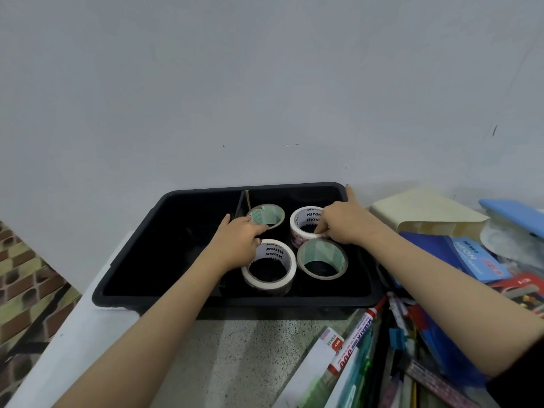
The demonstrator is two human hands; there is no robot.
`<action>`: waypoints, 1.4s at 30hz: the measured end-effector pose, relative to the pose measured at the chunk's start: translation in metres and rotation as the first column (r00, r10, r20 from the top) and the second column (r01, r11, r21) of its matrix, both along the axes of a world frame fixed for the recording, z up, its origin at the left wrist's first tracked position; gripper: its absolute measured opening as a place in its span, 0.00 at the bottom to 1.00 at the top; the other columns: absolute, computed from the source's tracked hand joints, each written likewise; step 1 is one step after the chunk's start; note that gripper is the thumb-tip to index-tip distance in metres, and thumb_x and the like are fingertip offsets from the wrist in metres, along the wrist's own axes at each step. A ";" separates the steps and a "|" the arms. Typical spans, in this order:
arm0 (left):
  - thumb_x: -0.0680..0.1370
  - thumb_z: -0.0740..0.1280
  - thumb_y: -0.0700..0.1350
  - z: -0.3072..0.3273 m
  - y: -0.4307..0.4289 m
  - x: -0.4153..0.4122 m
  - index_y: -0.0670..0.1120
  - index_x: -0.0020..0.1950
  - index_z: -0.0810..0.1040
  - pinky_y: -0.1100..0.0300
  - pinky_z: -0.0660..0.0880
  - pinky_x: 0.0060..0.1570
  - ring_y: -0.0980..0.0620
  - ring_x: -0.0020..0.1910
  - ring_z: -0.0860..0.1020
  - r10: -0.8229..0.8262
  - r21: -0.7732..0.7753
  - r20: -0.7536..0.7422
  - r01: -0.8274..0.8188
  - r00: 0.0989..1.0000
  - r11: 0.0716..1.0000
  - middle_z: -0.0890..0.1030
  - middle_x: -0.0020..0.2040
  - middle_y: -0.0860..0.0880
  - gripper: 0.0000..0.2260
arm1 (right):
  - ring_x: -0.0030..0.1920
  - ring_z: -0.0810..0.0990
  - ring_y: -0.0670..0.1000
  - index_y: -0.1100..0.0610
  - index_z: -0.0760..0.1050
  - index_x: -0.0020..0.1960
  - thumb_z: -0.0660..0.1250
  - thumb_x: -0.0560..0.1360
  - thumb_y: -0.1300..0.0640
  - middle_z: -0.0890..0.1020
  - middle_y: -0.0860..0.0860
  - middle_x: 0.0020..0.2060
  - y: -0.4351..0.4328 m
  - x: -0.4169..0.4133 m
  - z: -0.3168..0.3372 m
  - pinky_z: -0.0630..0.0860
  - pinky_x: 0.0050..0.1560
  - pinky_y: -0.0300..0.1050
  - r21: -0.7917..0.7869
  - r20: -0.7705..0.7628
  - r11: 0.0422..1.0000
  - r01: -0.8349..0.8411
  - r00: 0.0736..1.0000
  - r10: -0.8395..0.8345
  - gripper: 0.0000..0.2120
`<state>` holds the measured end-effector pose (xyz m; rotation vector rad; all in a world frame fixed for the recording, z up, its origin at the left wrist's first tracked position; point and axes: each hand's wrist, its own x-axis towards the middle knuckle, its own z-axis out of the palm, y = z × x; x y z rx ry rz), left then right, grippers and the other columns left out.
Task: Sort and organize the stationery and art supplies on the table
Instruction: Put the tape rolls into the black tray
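Tape rolls [321, 250] sat four together, like with like, in the right compartment of our black tray [164, 300]. Our right hand [341, 225] pinched the far-right roll [297, 231], seemingly squaring it. Our left hand [241, 241] curled by the left pair, and we couldn't tell its grip.

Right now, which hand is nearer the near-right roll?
Right. The right hand, on the far-right roll, sits behind the near-right roll; the left hand is beyond the near-left roll.
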<state>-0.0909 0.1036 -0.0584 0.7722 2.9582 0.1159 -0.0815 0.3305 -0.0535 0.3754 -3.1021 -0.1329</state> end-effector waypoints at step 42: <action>0.76 0.59 0.46 -0.035 0.056 0.146 0.48 0.64 0.75 0.65 0.64 0.63 0.59 0.61 0.72 -0.310 0.491 -0.306 0.429 0.900 0.758 0.78 0.59 0.55 0.17 | 0.57 0.75 0.57 0.52 0.70 0.66 0.68 0.74 0.48 0.79 0.55 0.54 0.081 0.217 -0.032 0.70 0.53 0.51 -0.538 -0.063 0.619 0.571 0.706 -0.706 0.23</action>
